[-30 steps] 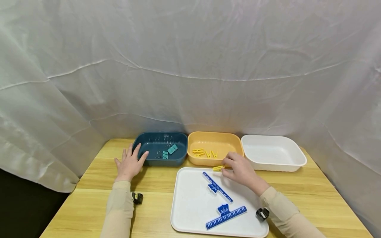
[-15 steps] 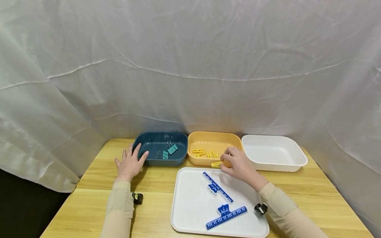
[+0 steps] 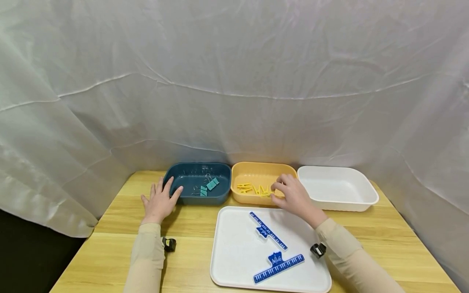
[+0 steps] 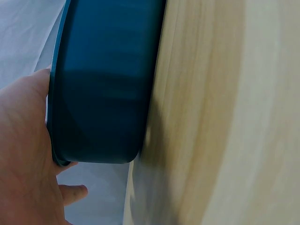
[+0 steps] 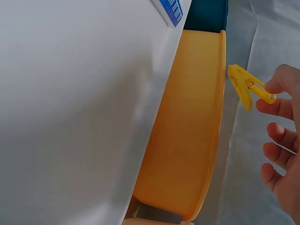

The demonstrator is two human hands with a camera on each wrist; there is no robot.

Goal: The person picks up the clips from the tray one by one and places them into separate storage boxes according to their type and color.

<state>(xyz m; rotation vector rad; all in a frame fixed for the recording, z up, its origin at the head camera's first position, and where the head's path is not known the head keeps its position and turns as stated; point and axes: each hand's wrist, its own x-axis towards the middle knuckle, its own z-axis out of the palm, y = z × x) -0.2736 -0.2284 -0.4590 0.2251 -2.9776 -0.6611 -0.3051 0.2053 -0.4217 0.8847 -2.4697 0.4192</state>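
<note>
My right hand [image 3: 292,194] pinches a yellow clothespin [image 5: 251,87] between thumb and index finger, just over the front rim of the yellow bin [image 3: 265,167]. In the right wrist view one end of the clothespin sits between the fingertips, and its other fingers are curved and hold nothing. Several yellow clothespins [image 3: 244,187] lie inside that bin. My left hand [image 3: 160,203] rests with spread fingers at the left corner of the dark blue bin [image 4: 103,84]; part of its fingers is hidden behind the rim in the left wrist view. Two teal binder clips [image 3: 212,184] lie in this bin.
A white bin [image 3: 337,173] stands right of the yellow one, all three in a row. In front, a white tray [image 3: 234,252] holds two blue piano-key clips, one slanted [image 3: 269,231] and one nearer [image 3: 278,268]. Behind the wooden table [image 3: 187,264] hangs a pale curtain [image 3: 234,101].
My right hand has moved up and away from the tray's far edge, carrying the clothespin over the yellow bin's front rim. The left hand has stayed in place.
</note>
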